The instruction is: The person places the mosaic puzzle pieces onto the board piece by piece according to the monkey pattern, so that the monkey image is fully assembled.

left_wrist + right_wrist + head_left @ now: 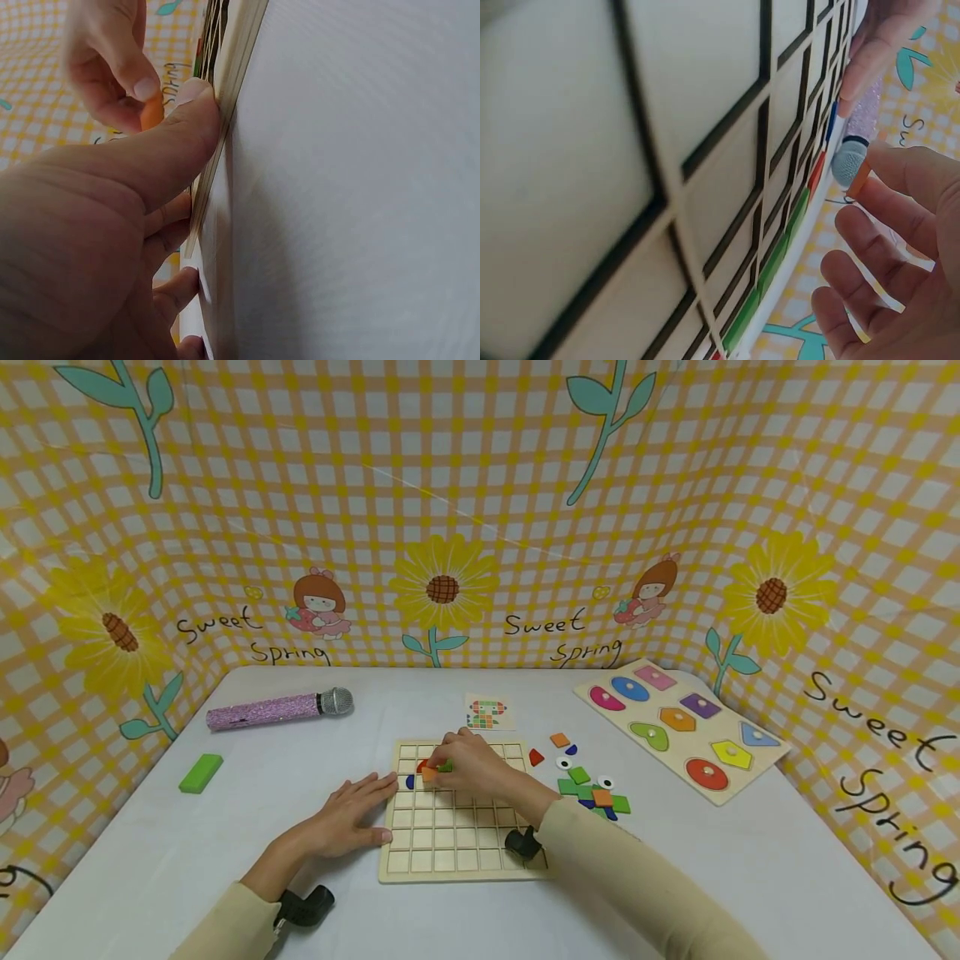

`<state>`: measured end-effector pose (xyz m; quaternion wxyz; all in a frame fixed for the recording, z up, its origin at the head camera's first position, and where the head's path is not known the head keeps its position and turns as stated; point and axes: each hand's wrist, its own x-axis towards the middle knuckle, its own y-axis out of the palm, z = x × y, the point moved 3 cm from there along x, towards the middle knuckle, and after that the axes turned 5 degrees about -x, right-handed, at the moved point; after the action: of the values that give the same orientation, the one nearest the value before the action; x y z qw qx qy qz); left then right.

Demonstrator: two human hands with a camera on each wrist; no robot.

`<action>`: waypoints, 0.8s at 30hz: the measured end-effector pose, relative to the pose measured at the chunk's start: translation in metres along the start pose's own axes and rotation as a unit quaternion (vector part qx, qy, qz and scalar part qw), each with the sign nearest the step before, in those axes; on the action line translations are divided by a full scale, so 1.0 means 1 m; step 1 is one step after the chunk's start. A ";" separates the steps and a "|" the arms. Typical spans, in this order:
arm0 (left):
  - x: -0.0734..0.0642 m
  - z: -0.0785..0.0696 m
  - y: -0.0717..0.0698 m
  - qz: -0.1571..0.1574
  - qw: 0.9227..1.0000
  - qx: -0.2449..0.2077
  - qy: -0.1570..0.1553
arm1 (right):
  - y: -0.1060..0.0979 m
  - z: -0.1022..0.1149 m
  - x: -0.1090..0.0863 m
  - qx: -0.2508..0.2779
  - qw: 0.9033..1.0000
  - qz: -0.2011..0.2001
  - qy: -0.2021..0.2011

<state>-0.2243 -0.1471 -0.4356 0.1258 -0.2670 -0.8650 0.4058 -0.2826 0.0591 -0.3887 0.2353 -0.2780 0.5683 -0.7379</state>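
Note:
My right hand (pixel 474 766) is over the upper left of a wooden grid board (pixel 444 860), pinching an orange square tile (pixel 860 180) between thumb and index finger. The other fingers are loosely bent. In the right wrist view, green tiles (pixel 739 322), a red piece (pixel 816 174) and a blue piece (pixel 831 121) sit in cells along the board's far side. Fingers fairly straight, my left hand (pixel 347 814) rests at the board's left edge, its thumb (pixel 184 127) against the rim in the left wrist view. The right hand hides part of the board's top row.
Loose green, orange, blue and red tiles with white eye discs (pixel 605 782) lie right of the board. Behind it is a picture card (pixel 487 712). A knobbed shape puzzle (pixel 678 750) lies far right; a glittery microphone (pixel 273 710) and green block (pixel 201 773) lie left.

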 end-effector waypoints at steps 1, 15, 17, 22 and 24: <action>0.000 0.000 0.000 0.000 1.000 0.001 0.001 | 0.001 0.001 0.002 -0.006 1.000 0.002 0.001; -0.001 0.000 0.000 -0.003 1.000 0.003 0.006 | 0.014 0.002 0.011 -0.048 0.998 0.029 0.041; -0.001 0.000 0.000 -0.002 1.000 0.002 0.005 | 0.015 0.002 0.011 -0.049 0.997 0.032 0.045; -0.001 0.000 0.000 -0.003 1.000 0.001 0.005 | 0.015 0.002 0.011 -0.042 0.997 0.035 0.048; -0.001 0.000 0.000 -0.003 1.000 0.002 0.005 | 0.014 0.002 0.011 -0.038 0.998 0.034 0.048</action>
<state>-0.2235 -0.1473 -0.4359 0.1319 -0.2661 -0.8646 0.4053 -0.2886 0.0469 -0.4006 0.2217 -0.2314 0.6158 -0.7198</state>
